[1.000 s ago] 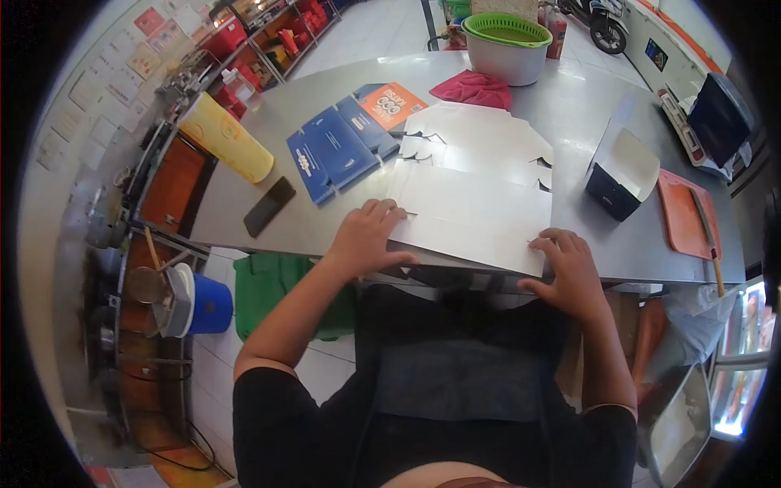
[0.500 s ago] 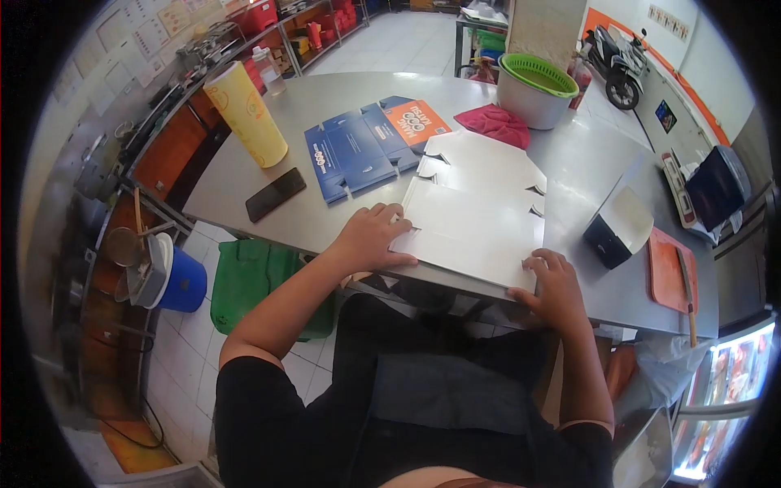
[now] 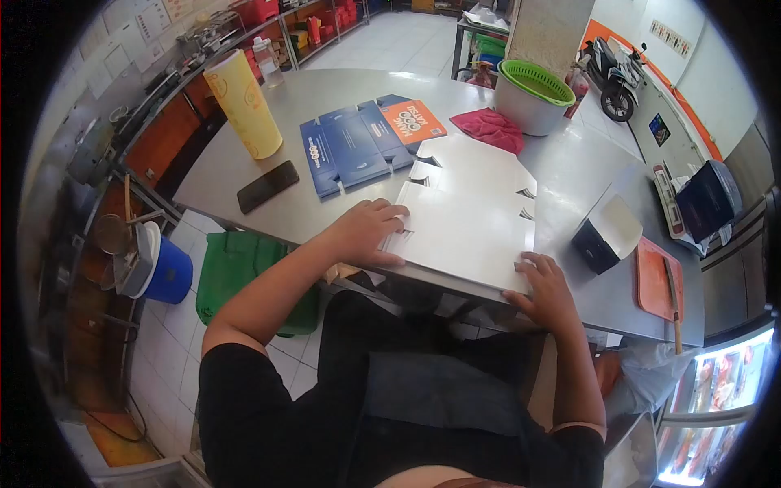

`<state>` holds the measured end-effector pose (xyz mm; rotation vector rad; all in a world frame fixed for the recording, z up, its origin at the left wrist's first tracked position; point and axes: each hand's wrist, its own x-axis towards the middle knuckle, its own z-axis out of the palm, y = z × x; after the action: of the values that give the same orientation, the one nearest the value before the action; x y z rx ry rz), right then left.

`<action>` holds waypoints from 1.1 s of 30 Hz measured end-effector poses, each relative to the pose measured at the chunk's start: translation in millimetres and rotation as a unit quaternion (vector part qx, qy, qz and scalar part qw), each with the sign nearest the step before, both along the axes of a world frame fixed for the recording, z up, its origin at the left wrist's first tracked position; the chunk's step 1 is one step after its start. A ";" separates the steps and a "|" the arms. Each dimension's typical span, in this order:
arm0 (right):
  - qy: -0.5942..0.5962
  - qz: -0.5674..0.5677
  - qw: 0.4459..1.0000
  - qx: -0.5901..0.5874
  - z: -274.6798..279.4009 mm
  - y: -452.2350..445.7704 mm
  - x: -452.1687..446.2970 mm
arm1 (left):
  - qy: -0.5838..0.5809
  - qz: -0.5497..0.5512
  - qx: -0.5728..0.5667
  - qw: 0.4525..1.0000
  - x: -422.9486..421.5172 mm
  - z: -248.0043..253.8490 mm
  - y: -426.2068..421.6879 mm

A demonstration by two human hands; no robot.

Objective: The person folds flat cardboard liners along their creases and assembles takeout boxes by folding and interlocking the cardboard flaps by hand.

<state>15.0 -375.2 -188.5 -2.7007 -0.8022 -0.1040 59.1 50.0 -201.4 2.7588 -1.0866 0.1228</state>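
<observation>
A stack of flat, unfolded cardboard boxes (image 3: 468,224) lies white side up at the table's front edge. At its left front corner, my left hand (image 3: 370,232) grips the edge, fingers bent over the side and thumb along the front. My right hand (image 3: 541,289) holds the opposite front corner between thumb and curled fingers. Behind the stack to the left, blue flat boxes (image 3: 350,150) with an orange printed panel (image 3: 413,120) lie printed side up. To the right stands a folded box (image 3: 606,236), dark outside and white inside, with its top open.
A phone (image 3: 268,187) and a yellow roll (image 3: 244,102) are on the left of the metal table (image 3: 325,85). A red cloth (image 3: 490,130) and a pot with a green basket (image 3: 535,98) sit behind. At right are a knife (image 3: 672,289) on an orange board (image 3: 651,276) and a scale (image 3: 671,203).
The view has shifted a little, so everything appears slightly further left. Both hands keep their places at the stack's front corners.
</observation>
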 end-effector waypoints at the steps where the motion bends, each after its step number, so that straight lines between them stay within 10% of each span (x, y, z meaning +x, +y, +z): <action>1: 0.000 0.018 1.000 -0.010 1.0 -1.1 -2.5 | -0.003 -0.013 0.001 1.000 -3.1 0.6 0.6; 22: 0.043 -0.099 0.994 -0.016 2.8 7.8 -40.1 | 0.071 0.104 -0.076 0.989 -44.9 14.1 5.2; 28: 0.131 -0.178 0.963 0.157 -7.4 13.9 -47.2 | 0.300 0.235 -0.353 0.854 -64.6 0.4 -10.2; 33: 0.178 -0.181 0.952 0.171 0.4 12.9 -44.7 | 0.322 0.227 -0.341 0.854 -63.2 -6.4 -4.6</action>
<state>-29.7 -362.2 -188.0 -2.4003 -0.1586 0.1475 -4.1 45.3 -207.8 2.0744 -0.1437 -0.2882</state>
